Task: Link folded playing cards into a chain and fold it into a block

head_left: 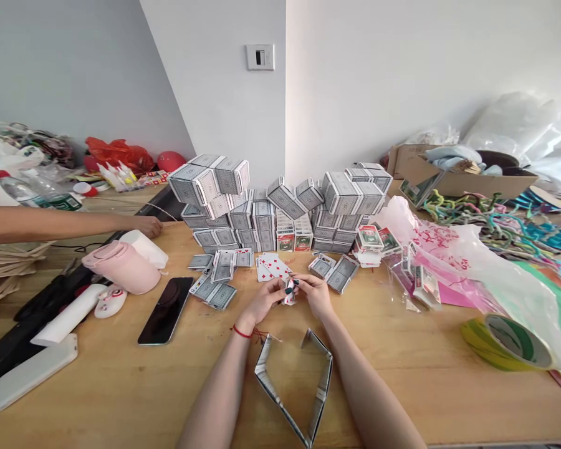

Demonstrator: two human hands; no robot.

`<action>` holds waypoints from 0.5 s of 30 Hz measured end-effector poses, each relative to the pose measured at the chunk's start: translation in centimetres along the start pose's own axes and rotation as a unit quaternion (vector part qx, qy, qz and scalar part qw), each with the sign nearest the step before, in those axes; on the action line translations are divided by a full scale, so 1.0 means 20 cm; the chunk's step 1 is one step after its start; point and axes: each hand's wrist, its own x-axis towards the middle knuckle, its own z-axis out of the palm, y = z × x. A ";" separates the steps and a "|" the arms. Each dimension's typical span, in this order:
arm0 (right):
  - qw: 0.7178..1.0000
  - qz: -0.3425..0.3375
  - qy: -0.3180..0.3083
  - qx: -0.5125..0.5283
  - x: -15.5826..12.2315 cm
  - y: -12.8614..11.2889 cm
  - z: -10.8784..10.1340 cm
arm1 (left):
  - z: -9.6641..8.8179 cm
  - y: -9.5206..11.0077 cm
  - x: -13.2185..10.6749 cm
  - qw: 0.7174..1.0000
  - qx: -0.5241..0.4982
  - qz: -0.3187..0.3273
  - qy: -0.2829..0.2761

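- Playing card [289,299], poss. more than one layer: pinched b/w both hands, just above the tbl. [402,393], nr the middle, in front of the fanned cards [272,268].
- Handling (my guess): v. light, thin, springy stock; coated face prob. a bit slippery. Creases easily & a fold prob. won't come out, so treat as fragile re: bends.
- Grip: best at the edges, thumb + index each side, light pressure; avoid squeezing the middle.
- Looks: white w/ small red marks, seems folded or bent narrow; fingers cover most of it, so exact fold & no. of layers can't be told.
- Left hand [270,295]: fingers curled in, thumb & index nearly meeting on the card's L side; dark nail polish, red cord [242,332] at wrist.
- Right hand [313,294]: same sort of pinch, R side, fingertips close together on the card.
- B/w the forearms: card frame [324,381], roughly diamond-shaped, on edge, gap at the end nearest the hands.
- Beyond: card blocks [255,218], grey patterned backs, piled up; folded card pieces [217,293] to the L, more [343,273] to the R.
- Also L: phone [166,312], dark screen up; a co-worker's hand [148,226] nr the far edge, holding unclear.
- R: tape roll [505,343], yellow-green.
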 end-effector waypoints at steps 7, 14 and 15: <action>0.998 0.022 -0.029 0.045 0.00 -0.01 -0.02 | -0.01 -0.02 0.01 0.999 0.037 0.013 -0.005; 0.995 0.026 -0.028 0.097 0.01 -0.02 -0.02 | -0.04 -0.05 0.03 0.999 0.034 0.009 -0.008; 0.994 0.023 -0.022 0.102 0.01 -0.02 -0.02 | -0.04 -0.06 0.03 0.999 0.032 0.008 -0.007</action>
